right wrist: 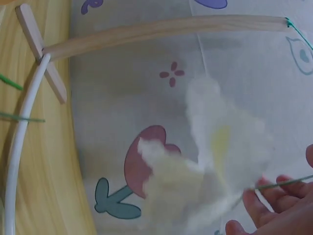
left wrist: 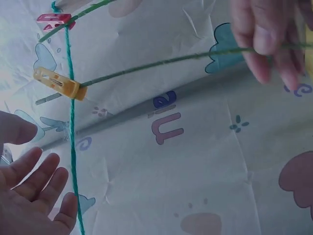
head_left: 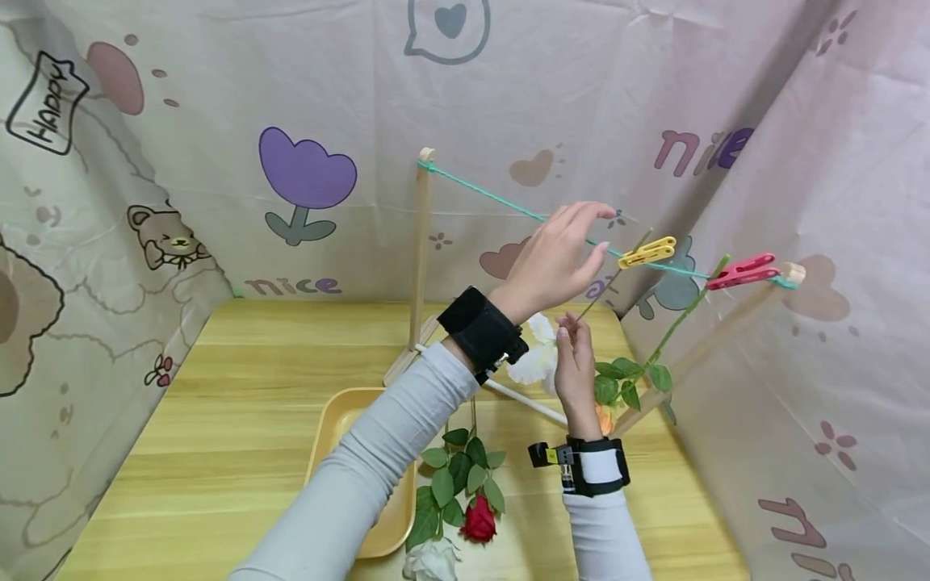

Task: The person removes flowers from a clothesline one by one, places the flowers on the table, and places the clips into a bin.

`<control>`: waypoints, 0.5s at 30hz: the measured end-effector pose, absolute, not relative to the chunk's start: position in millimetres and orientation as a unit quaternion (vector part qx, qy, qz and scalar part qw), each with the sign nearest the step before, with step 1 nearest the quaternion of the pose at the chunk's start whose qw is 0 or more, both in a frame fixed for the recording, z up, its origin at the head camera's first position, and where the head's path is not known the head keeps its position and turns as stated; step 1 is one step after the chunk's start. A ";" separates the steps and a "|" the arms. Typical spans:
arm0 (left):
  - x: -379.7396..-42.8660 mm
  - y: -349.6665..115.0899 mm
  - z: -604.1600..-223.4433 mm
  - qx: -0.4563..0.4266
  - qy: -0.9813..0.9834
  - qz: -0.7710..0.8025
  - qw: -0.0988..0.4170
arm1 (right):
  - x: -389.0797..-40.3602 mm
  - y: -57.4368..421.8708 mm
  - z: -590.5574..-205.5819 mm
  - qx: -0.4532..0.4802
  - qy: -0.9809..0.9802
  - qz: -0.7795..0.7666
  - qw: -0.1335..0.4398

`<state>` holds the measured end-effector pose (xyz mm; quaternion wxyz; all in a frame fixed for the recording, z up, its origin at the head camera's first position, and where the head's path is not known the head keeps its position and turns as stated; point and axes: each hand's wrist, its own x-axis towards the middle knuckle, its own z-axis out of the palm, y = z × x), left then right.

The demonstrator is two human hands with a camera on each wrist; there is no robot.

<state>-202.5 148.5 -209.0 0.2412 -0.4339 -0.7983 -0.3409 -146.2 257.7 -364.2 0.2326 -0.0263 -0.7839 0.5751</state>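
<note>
My left hand (head_left: 554, 260) is raised by the teal cord (head_left: 487, 194), fingers apart and holding nothing. Just to its right, a yellow clothespin (head_left: 648, 252) grips the green stem (left wrist: 146, 69) of a white flower (right wrist: 244, 142) against the cord. Lower down, my right hand (head_left: 577, 367) pinches that stem near the bloom, which hangs downward with ruffled petals and a yellow streak. A pink clothespin (head_left: 741, 272) at the cord's right end clips another stem, with green leaves (head_left: 617, 381) and an orange bloom (head_left: 605, 420) partly hidden behind my right wrist.
Two wooden posts, the left post (head_left: 421, 258) and the right post (head_left: 697, 355), carry the cord, with a white rod (head_left: 526, 401) between them low down. A yellow tray (head_left: 395, 524) lies partly under my left sleeve. Beside it are a red rose (head_left: 479, 520) and a white rose (head_left: 432, 560).
</note>
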 end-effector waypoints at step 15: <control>-195.2 169.0 -196.2 -0.497 -0.817 -0.259 0.133 | -132.6 237.8 -343.0 -0.023 -0.784 0.567 0.252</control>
